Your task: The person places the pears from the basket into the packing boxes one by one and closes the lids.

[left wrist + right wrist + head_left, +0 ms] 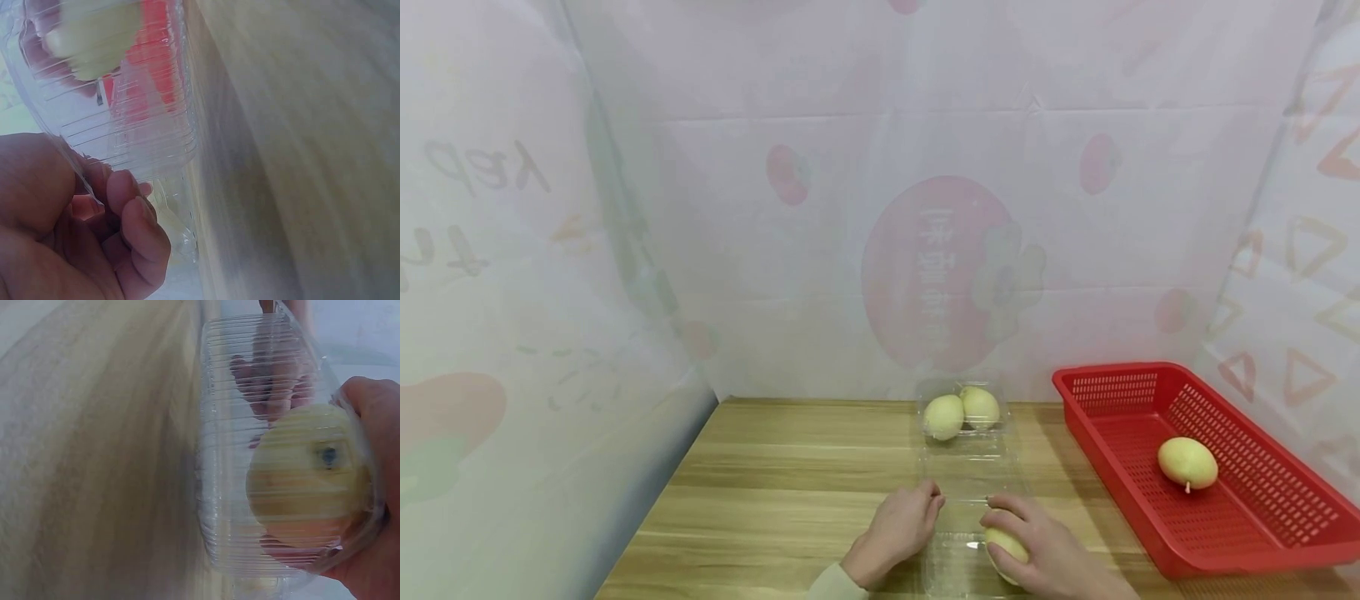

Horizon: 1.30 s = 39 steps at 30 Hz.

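My right hand (pixel 1041 546) grips a pale yellow pear (pixel 1006 543) at the right side of a clear plastic box (pixel 953 568) on the table. In the right wrist view the pear (pixel 300 481) shows through the ribbed box wall, its dark blossom end facing the camera. At the box's left edge, my left hand (pixel 898 529) pinches the rim. The left wrist view shows that rim running between the thumb and curled fingers (pixel 145 234). Behind both hands, two more pears (pixel 943 417) sit in a second clear box (pixel 973 450).
A red plastic basket (pixel 1108 483) stands on the right, with one pear (pixel 1187 463) lying in it. The wood-grain table (pixel 775 492) extends to the left. Printed white sheeting (pixel 820 250) hangs behind and on both sides.
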Each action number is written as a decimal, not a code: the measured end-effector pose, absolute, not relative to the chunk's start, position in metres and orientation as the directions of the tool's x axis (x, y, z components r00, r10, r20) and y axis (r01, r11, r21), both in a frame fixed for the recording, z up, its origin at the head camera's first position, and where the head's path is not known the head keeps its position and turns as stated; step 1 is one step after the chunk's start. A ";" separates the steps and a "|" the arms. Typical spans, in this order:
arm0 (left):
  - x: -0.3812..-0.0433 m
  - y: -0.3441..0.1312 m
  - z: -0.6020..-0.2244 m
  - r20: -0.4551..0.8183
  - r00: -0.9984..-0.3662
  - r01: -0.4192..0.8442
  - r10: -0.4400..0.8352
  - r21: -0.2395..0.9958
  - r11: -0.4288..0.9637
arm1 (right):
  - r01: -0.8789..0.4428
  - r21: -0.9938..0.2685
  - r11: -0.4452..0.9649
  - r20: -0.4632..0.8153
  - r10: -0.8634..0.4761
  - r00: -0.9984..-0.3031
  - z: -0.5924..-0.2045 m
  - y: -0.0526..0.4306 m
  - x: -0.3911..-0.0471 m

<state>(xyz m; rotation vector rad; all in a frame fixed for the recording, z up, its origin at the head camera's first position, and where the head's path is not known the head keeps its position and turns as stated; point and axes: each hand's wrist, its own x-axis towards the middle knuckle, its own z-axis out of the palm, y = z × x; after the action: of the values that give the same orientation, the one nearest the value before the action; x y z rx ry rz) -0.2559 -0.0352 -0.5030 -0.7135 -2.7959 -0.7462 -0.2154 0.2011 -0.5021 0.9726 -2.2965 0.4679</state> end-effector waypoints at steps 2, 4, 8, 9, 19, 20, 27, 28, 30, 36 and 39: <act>-0.256 -0.035 -0.503 0.263 -0.877 0.481 0.403 0.434 0.762 | -0.743 -0.061 0.667 0.650 -0.538 -0.536 -0.504 0.200 -0.216; -0.256 -0.035 -0.502 0.259 -0.878 0.478 0.402 0.436 0.763 | -0.745 -0.050 0.665 0.649 -0.546 -0.531 -0.506 0.199 -0.217; -0.255 -0.035 -0.502 0.249 -0.879 0.477 0.407 0.442 0.759 | -0.733 -0.066 0.677 0.614 -0.552 -0.565 -0.506 0.198 -0.215; -0.255 -0.035 -0.502 0.248 -0.878 0.478 0.409 0.443 0.759 | -0.730 -0.080 0.679 0.598 -0.553 -0.580 -0.506 0.198 -0.215; -0.255 -0.036 -0.502 0.245 -0.874 0.487 0.421 0.446 0.751 | -0.731 -0.122 0.671 0.474 -0.608 -0.637 -0.507 0.199 -0.213; -0.256 -0.036 -0.502 0.245 -0.874 0.485 0.419 0.444 0.753 | -0.734 -0.117 0.669 0.470 -0.614 -0.634 -0.507 0.199 -0.214; -0.256 -0.036 -0.502 0.251 -0.876 0.481 0.411 0.425 0.767 | -0.747 -0.108 0.656 0.442 -0.642 -0.627 -0.506 0.198 -0.212; -0.256 -0.036 -0.502 0.250 -0.877 0.480 0.410 0.424 0.768 | -0.748 -0.111 0.654 0.440 -0.643 -0.627 -0.505 0.198 -0.212; -0.256 -0.036 -0.502 0.251 -0.877 0.481 0.411 0.420 0.770 | -0.748 -0.113 0.655 0.434 -0.644 -0.630 -0.505 0.198 -0.212; -0.254 -0.036 -0.500 0.244 -0.874 0.486 0.420 0.430 0.761 | -0.729 -0.147 0.669 0.392 -0.637 -0.663 -0.499 0.202 -0.211; -0.254 -0.035 -0.499 0.238 -0.874 0.487 0.425 0.438 0.756 | -0.731 -0.157 0.664 0.406 -0.631 -0.661 -0.494 0.205 -0.212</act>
<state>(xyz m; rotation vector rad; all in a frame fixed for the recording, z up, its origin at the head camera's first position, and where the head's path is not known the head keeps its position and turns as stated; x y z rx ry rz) -0.2541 -0.0351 -0.4991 -0.7368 -2.8268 -0.7574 -0.2116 0.2046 -0.4944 1.0836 -2.5644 0.4442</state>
